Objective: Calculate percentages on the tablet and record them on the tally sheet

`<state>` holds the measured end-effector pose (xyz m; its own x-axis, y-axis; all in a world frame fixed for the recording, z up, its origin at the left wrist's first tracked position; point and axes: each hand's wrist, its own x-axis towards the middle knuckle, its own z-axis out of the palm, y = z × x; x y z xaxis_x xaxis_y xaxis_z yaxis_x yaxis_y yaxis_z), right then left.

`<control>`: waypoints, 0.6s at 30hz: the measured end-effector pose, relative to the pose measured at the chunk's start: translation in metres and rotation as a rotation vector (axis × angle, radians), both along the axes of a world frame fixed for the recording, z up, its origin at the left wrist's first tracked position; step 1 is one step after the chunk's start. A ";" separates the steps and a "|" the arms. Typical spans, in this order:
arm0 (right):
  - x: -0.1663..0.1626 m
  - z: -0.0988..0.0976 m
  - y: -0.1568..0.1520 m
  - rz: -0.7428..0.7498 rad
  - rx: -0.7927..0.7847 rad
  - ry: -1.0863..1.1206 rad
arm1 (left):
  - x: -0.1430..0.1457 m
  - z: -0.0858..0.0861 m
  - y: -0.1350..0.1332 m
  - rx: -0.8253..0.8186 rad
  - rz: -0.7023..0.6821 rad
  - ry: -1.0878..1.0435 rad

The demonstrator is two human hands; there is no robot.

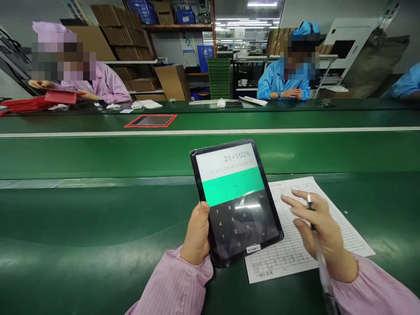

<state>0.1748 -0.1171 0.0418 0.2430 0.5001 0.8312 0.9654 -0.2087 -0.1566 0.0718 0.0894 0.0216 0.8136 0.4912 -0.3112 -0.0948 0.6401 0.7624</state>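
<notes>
My left hand (197,234) grips a black tablet (236,205) by its lower left edge, thumb on the front. A calculator fills its screen, showing "21÷152%" with a long decimal below, and a small barcode label (253,249) sits at the bottom edge. My right hand (320,227) is over a printed form with a grid (288,258), to the right of the tablet. A pen (311,204) is held between its fingers, while the other fingers stretch toward the tablet without touching it. The tablet hides the form's left edge.
Beyond the green bench (98,227), a red-framed panel (151,121) lies near a pale strip. Across it sit a person in pink (110,85) with red pieces (29,105) and a person in blue (271,78). A blue sleeve (405,83) shows far right. Shelves with cardboard (124,33) stand behind.
</notes>
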 end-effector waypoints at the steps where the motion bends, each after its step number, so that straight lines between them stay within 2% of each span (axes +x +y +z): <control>1: 0.001 -0.002 0.002 0.008 -0.041 -0.061 | 0.000 0.000 0.000 -0.013 -0.014 -0.012; 8: -0.006 -0.007 0.010 -0.027 -0.232 -0.125 | 0.000 -0.003 -0.004 0.015 -0.054 -0.074; 18: -0.003 -0.006 0.009 0.007 -0.305 -0.107 | -0.002 -0.002 -0.005 0.033 -0.124 -0.075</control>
